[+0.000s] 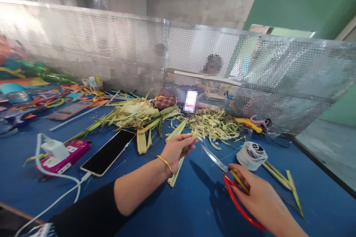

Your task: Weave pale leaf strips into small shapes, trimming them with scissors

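My left hand (178, 152), a gold bangle at its wrist, pinches a small pale green plant strip (195, 134) between thumb and fingertips. My right hand (258, 189) grips scissors (217, 160) with red and yellow handles. Their blades point up and left toward the strip, a short gap away, and look nearly closed. Beneath my left hand lies a longer leaf strip (176, 174), partly covered by the hand. Beyond are a heap of shredded trimmings (211, 124) and a pile of long leaf strips (133, 113).
A perforated metal screen (125, 52) closes the table's back, with a person behind it. On the left lie a black-screened phone (108, 152) on a cable and a magenta power strip (80, 150). At right stand a white twine roll (251, 155) and folded stalks (278, 177).
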Tool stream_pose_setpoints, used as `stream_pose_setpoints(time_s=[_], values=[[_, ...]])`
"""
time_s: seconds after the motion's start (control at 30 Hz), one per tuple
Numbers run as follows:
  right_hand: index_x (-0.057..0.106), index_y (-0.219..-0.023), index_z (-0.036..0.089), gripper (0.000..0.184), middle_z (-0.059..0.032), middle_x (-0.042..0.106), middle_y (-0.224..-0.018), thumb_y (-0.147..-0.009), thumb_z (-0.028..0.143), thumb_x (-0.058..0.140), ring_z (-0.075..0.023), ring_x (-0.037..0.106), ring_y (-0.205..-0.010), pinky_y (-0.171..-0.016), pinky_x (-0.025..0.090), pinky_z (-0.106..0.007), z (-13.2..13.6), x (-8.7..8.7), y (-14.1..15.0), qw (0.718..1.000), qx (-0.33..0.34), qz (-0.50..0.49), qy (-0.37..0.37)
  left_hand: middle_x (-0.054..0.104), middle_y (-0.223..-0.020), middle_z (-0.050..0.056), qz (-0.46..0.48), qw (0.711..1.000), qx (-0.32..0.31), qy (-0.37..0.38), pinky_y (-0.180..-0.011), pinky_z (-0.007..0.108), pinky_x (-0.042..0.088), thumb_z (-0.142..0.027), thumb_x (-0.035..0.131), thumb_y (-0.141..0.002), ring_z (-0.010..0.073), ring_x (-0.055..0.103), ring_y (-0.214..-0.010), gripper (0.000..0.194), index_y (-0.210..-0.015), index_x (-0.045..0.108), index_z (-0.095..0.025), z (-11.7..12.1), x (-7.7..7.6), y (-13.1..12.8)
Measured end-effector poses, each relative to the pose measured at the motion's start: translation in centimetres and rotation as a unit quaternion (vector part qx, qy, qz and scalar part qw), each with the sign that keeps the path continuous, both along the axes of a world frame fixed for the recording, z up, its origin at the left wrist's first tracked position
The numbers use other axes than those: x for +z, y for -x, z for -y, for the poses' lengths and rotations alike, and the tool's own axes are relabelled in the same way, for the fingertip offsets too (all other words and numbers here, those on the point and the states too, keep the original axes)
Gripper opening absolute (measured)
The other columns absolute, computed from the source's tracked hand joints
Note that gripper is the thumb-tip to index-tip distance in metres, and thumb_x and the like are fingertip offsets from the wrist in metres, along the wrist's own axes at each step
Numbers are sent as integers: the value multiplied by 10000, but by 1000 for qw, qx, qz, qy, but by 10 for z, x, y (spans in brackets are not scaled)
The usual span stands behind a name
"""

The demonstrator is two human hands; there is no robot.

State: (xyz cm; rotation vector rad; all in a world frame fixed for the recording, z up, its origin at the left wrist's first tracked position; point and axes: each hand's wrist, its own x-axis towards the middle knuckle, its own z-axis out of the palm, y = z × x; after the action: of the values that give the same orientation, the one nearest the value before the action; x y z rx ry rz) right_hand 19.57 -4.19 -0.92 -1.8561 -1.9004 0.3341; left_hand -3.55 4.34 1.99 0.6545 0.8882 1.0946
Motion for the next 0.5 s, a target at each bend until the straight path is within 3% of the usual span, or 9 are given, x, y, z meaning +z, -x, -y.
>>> stream_pose_setpoints(time_s=[0.1, 0.2, 0.33, 0.5], values=[[549, -1248, 238, 585, -45, 728, -1041, -712, 468, 586, -246, 688, -943, -794, 547, -315, 9, -11, -6, 995, -40, -88, 12, 725, -823, 58, -4, 1000, -9, -6, -488, 134, 420, -141, 717, -724, 48, 591, -557, 91, -804, 676, -126, 3, 2, -5], [533, -1275, 218, 632, -57, 711, -1089, -706, 480, 619, -261, 672, -988, -834, 537, -324, 5, -5, -11, 994, -46, -94, 0, 724, -820, 53, 1, 1000, -8, -12, -493, 136, 429, -149, 734, -707, 54, 598, -567, 119, -809, 675, -135, 4, 4, -11], [612, -1197, 265, 444, -67, 699, -1114, -768, 373, 576, -273, 680, -940, -788, 534, -355, 2, 1, -3, 998, 18, 42, -43, 719, -794, 48, 17, 1000, -5, -25, -487, 143, 422, -151, 751, -680, 53, 585, -554, 125, -789, 692, -141, -2, 13, -19], [650, -1155, 263, 410, -87, 723, -960, -758, 222, 559, -248, 689, -838, -692, 509, -301, 10, 4, 21, 974, 82, 211, 11, 712, -735, 55, -8, 997, -16, -80, -498, 156, 397, -200, 762, -669, 51, 543, -532, 134, -781, 730, -133, -7, 19, -32]])
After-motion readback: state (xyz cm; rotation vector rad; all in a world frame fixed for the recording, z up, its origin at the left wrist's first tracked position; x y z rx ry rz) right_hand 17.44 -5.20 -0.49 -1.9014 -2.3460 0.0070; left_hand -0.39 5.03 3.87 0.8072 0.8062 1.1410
